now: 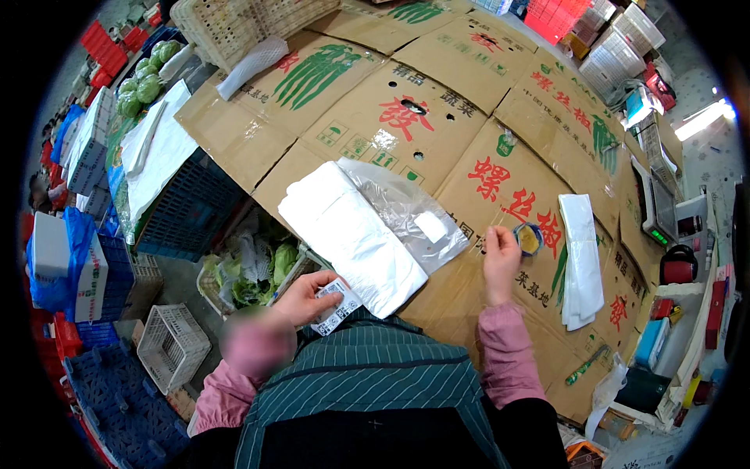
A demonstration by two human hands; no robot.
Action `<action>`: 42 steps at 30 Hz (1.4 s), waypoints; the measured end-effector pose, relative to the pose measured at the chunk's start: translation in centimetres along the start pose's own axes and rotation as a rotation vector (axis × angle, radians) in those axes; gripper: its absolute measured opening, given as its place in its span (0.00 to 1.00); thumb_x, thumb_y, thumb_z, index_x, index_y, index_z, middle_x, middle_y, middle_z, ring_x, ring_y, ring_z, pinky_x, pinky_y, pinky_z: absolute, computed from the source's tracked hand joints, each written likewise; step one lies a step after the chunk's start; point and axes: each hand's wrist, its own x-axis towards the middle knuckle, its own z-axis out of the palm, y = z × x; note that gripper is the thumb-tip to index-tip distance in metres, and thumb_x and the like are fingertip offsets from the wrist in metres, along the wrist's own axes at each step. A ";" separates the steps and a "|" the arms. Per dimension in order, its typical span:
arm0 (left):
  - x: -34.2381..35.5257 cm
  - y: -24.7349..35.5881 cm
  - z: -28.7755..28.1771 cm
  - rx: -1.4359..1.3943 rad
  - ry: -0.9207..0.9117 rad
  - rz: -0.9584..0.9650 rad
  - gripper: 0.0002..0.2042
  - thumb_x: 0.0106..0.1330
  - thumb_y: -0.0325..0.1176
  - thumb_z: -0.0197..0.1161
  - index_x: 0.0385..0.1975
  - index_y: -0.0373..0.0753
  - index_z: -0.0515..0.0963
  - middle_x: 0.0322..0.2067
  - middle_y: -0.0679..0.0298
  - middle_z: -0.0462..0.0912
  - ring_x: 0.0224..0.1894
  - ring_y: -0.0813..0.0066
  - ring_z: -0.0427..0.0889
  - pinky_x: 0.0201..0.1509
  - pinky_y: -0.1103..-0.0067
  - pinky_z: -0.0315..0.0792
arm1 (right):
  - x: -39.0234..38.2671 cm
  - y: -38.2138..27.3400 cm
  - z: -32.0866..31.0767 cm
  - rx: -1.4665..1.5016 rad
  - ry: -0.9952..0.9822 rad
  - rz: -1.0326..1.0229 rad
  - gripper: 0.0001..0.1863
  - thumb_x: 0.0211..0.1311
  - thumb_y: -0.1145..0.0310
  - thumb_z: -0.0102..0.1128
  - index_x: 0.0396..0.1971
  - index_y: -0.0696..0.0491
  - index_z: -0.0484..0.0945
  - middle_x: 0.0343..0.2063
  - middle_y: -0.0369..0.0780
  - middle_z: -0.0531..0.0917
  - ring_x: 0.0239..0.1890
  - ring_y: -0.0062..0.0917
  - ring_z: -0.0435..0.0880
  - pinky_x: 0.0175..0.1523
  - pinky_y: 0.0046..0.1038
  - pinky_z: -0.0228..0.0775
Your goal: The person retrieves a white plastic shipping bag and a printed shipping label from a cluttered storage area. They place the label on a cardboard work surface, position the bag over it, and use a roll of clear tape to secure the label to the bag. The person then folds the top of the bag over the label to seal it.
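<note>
My left hand [307, 298] is closed on a small white sheet of printed labels [341, 307] with black square codes, held above the table edge near my apron. To the right, my right hand [501, 258] hovers over the cardboard with thumb and fingers pinched together. Whatever may be between them is too small to make out. Right beside its fingertips is a small round blue-rimmed thing [529, 239] with a yellowish middle. Between my hands lies a stack of white plastic bags [351, 234], with a clear plastic bag [414, 215] along its right side.
Flattened cardboard [461, 172] covers the table. A folded white bag bundle [580, 262] and a green-handled tool [586, 366] lie at right, near a scale [655, 205]. At left stand a crate of leafy greens [258, 270], a white crate [173, 348] and several cabbages [146, 80].
</note>
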 end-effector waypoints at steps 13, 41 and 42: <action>0.8 -0.9 0.6 -0.030 0.011 -0.085 0.08 0.58 0.23 0.61 0.37 0.33 0.78 0.26 0.68 0.80 0.28 0.86 0.75 0.32 0.85 0.69 | 4.9 -3.6 -10.8 -0.732 0.174 -0.038 0.16 0.51 0.59 0.66 0.33 0.56 0.77 0.28 0.40 0.80 0.33 0.28 0.79 0.37 0.26 0.69; 9.0 0.2 3.4 0.859 0.399 -0.283 0.26 0.49 0.55 0.65 0.19 0.30 0.78 0.18 0.47 0.78 0.20 0.56 0.78 0.26 0.65 0.70 | -5.0 -3.1 6.4 -0.494 -0.920 -0.507 0.07 0.49 0.64 0.65 0.25 0.51 0.80 0.27 0.36 0.78 0.34 0.30 0.76 0.41 0.31 0.64; 8.6 0.1 3.2 0.845 0.373 -0.199 0.25 0.49 0.53 0.66 0.20 0.30 0.78 0.17 0.49 0.78 0.18 0.60 0.77 0.25 0.67 0.69 | -5.0 -2.7 6.5 -0.496 -0.919 -0.509 0.07 0.49 0.64 0.65 0.25 0.50 0.80 0.28 0.35 0.78 0.35 0.30 0.76 0.42 0.31 0.63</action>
